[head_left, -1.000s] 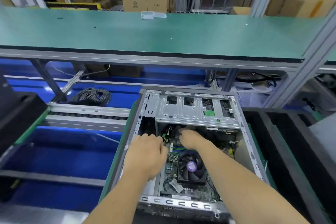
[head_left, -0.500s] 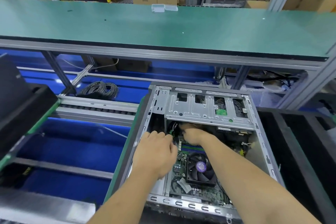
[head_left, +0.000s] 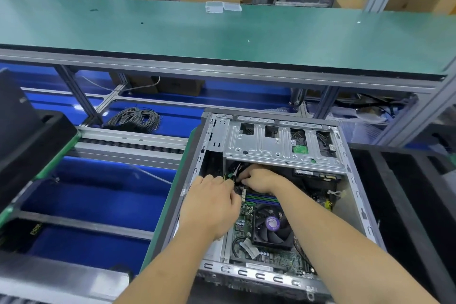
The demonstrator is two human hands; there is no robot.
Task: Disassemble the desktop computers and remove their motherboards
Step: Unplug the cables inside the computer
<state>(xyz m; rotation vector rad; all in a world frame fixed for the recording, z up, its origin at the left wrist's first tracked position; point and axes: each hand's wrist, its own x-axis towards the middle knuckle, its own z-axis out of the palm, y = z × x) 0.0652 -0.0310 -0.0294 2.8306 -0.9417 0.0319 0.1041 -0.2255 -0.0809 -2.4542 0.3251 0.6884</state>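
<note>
One desktop computer case (head_left: 276, 195) lies on its side, side panel off, interior exposed. One motherboard (head_left: 249, 215) is seated on the case floor, carrying one black cooling fan (head_left: 271, 227) with a purple hub label. One perforated metal drive cage (head_left: 281, 143) spans the far end of the case; four cut-outs are counted in it.

Two bare hands are inside the case, side by side just beneath the drive cage. The left hand (head_left: 212, 202) has its fingers curled down at a green-tipped connector; its grip points away from the camera and whether it holds anything cannot be told. The right hand (head_left: 261, 180) has fingers bent, pinching the dark cables (head_left: 238, 170) at the motherboard's far edge.

One coil of grey cable (head_left: 135, 118) lies on the blue shelf behind. One green tabletop (head_left: 222, 32) runs across above, bearing two small clear plastic boxes (head_left: 223, 6).
</note>
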